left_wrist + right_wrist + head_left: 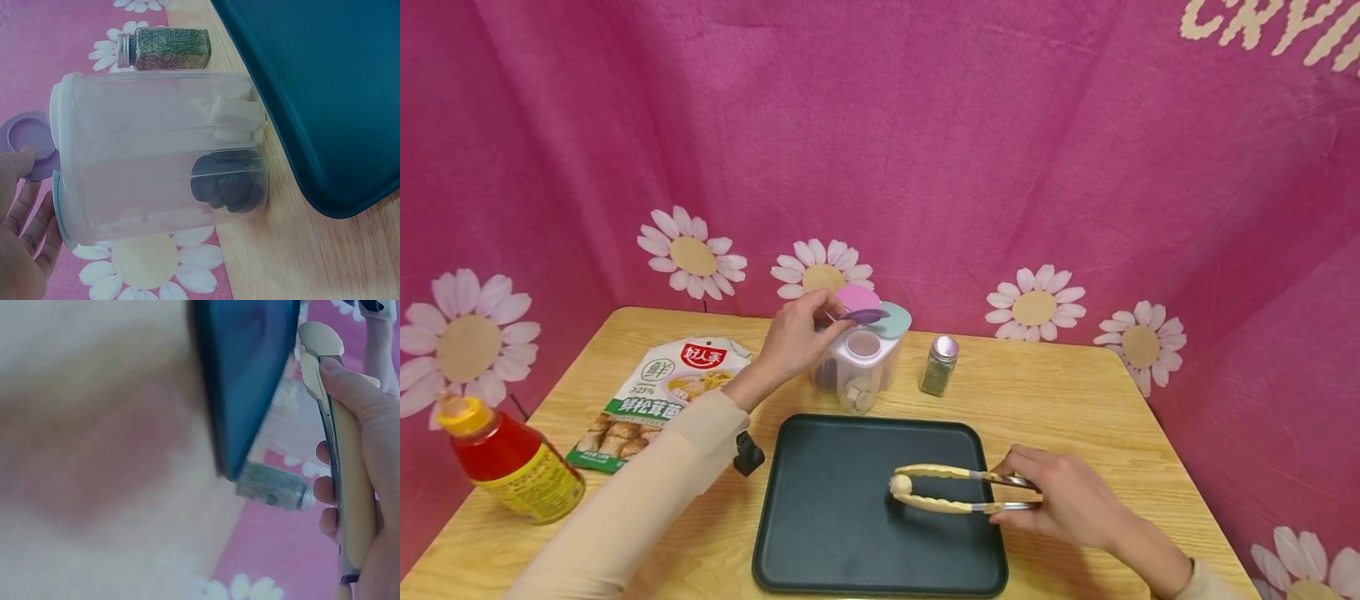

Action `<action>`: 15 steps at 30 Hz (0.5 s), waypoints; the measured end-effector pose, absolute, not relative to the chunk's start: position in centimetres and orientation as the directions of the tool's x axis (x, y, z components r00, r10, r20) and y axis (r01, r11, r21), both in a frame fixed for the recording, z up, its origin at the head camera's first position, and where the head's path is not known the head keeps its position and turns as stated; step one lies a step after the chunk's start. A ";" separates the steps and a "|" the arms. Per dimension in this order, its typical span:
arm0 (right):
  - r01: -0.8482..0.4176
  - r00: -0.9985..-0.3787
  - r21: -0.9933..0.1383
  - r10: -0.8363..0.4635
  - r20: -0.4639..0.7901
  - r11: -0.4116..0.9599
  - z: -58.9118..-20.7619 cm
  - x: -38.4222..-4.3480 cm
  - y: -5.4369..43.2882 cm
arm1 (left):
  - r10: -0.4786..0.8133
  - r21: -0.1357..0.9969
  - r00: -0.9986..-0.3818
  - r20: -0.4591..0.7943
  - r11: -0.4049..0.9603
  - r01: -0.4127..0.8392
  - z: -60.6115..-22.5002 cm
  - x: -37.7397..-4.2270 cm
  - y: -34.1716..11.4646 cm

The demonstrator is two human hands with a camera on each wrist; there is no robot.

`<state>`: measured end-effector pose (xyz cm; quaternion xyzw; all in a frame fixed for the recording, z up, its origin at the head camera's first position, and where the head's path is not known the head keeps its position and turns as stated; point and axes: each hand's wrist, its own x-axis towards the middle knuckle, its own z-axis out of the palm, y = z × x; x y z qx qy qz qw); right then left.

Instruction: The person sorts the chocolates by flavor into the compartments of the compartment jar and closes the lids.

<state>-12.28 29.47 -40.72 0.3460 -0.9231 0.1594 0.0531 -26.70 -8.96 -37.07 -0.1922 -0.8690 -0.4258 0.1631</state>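
My left hand [801, 337] pinches the raised purple lid [39, 139] of a clear divided container [863, 367], the thumb on the lid's ring. A pink lid [859, 297] and a mint lid [897, 321] also belong to this container. Inside it, white chunks [234, 115] and dark pieces [226, 184] lie in separate compartments. My right hand [1063, 493] grips kitchen tongs [942, 472] with cream tips and metal arms. Between the tips sits a small pale ball [902, 484], over the dark tray [835, 550].
A spice jar [939, 365] stands right of the container. On the left lie a food packet [632, 417] and, nearer, a red sauce bottle [523, 462] with a yellow cap. Pink cloth with printed daisies [692, 255] rises behind the wooden table [1075, 408].
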 end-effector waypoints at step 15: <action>-0.746 -0.606 -0.077 -0.628 0.488 0.661 -36.8 -18.5 28.2 | 0.190 0.682 -0.880 0.435 0.569 0.460 -37.1 -26.6 -8.9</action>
